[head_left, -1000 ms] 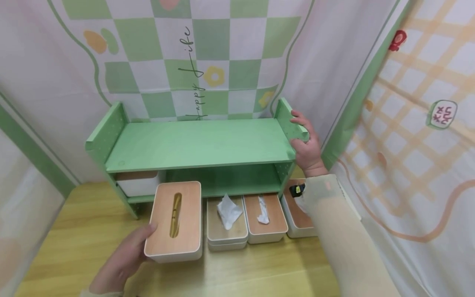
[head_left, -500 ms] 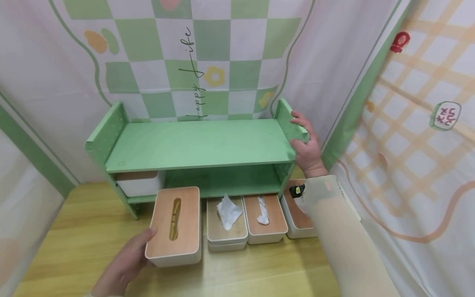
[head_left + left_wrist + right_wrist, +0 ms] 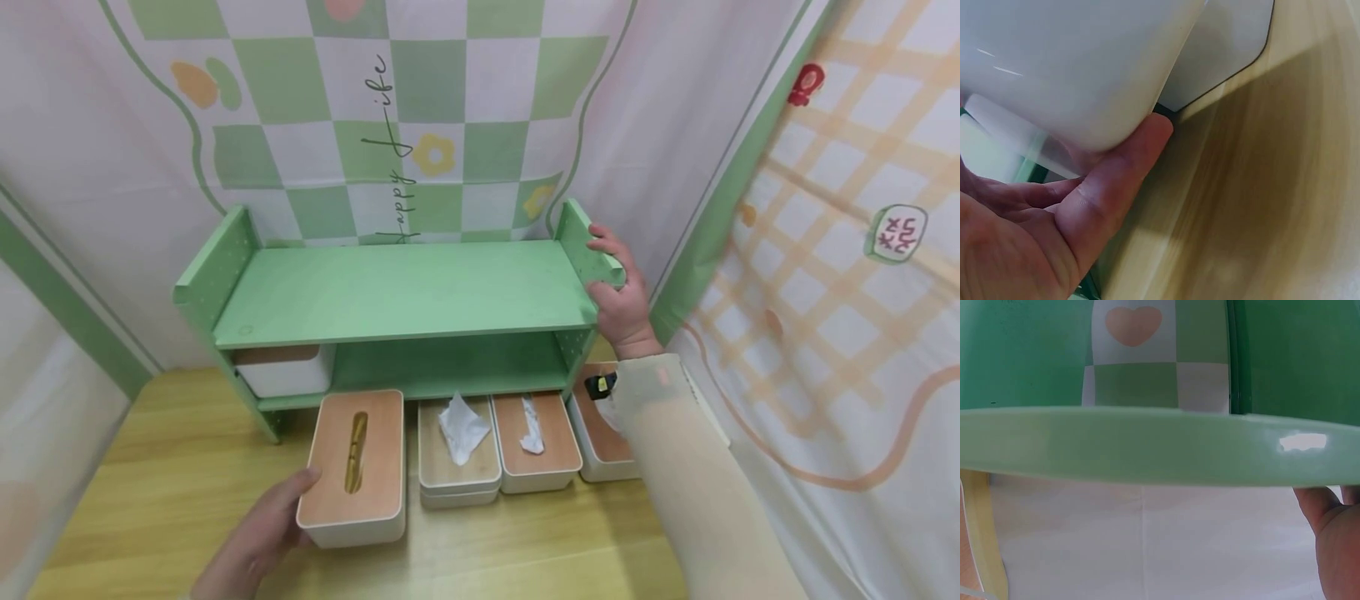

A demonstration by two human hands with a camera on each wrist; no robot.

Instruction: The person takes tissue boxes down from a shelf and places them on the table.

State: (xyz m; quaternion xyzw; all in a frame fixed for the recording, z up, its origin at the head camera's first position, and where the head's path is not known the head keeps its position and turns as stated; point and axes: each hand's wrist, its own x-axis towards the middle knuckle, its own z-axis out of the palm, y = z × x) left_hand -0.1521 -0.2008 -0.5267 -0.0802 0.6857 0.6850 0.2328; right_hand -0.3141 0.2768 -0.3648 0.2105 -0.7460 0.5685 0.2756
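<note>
A white tissue box (image 3: pixel 352 454) with a wood-look lid and an oval slot is in my left hand (image 3: pixel 262 529), in front of the shelf. My thumb lies at the lid's left edge; the other fingers are mostly hidden under the box in the head view. In the left wrist view, a digit of the left hand (image 3: pixel 1054 225) presses along the bottom corner of the white box wall (image 3: pixel 1066 69). My right hand (image 3: pixel 626 300) grips the right side panel of the green two-tier shelf (image 3: pixel 405 292). The panel's edge (image 3: pixel 1147 447) crosses the right wrist view.
Another white box (image 3: pixel 281 371) sits at the left of the lower tier. On the wooden table (image 3: pixel 150 475), tissue boxes (image 3: pixel 457 475), (image 3: pixel 540 479) with tissue showing stand before the shelf. A further box (image 3: pixel 603 442) is partly behind my right sleeve. Patterned curtains (image 3: pixel 787 292) enclose the table.
My left hand has brought the tissue box slightly lower in view, toward me and away from the shelf. The right hand has stayed on the shelf panel.
</note>
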